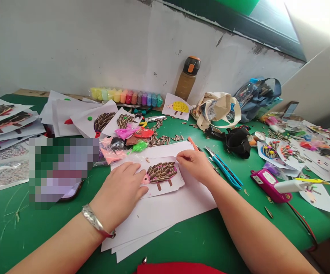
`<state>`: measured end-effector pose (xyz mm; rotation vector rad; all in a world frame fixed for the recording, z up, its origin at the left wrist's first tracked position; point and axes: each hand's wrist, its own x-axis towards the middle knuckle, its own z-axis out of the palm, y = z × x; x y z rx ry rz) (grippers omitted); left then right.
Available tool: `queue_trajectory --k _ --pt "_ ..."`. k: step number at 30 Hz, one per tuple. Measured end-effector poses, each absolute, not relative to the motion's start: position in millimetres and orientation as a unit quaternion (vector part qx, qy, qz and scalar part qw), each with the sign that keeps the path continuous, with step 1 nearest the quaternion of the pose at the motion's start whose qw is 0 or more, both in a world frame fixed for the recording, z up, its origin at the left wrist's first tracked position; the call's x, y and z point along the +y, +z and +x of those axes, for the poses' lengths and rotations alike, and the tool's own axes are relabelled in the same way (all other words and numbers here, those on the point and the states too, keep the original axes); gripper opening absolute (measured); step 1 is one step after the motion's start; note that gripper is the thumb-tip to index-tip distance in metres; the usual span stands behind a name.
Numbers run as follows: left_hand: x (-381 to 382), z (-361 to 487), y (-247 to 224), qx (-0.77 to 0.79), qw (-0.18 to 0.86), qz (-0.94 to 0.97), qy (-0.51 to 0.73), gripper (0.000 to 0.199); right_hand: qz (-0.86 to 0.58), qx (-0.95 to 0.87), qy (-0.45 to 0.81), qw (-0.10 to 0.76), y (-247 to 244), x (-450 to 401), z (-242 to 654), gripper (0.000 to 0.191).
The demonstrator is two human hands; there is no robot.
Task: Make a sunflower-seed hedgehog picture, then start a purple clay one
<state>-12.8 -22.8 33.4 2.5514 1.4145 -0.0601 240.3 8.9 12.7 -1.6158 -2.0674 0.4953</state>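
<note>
White paper card (179, 182) with a seed hedgehog (162, 172) on it lies on a stack of white paper sheets (159, 220), on the green worktop (202, 236), directly in front of the person. Hedgehog body: overlapping dark striped seeds, tips mostly slanting up and right, magenta showing at the right and lower edges. Pink face at left end, two short brown legs below. Card sits slightly tilted, right side higher.

Left hand (126, 184): palm down, reaching in from lower left, laid over the card's left end beside the pink face. Fingers extended, thumb apart from the rest. Silver bracelet (89, 215) on that wrist.

Right hand (196, 165): forearm in from lower right, fingers curled and bunched, tips together at the card's upper right corner. Can't tell if paper is pinched between them. Blue utility knife (227, 171) lies just right of that hand.
</note>
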Motion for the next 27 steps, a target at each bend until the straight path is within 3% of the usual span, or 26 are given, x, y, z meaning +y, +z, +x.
queue_trajectory --k 3,11,27 --pt "-23.4 -13.8 32.8 0.477 0.107 0.872 -0.009 0.020 -0.590 -0.761 0.147 0.225 21.7 20.7 235.5 0.029" --pt "-25.5 -13.9 34.3 0.485 0.114 0.867 0.013 0.015 -0.605 -0.787 0.090 0.080 37.1 60.1 189.7 0.031" --pt "-26.5 -13.9 35.5 0.492 0.125 0.862 -0.003 0.019 -0.590 -0.806 0.049 0.009 20.9 85.1 179.9 0.028"
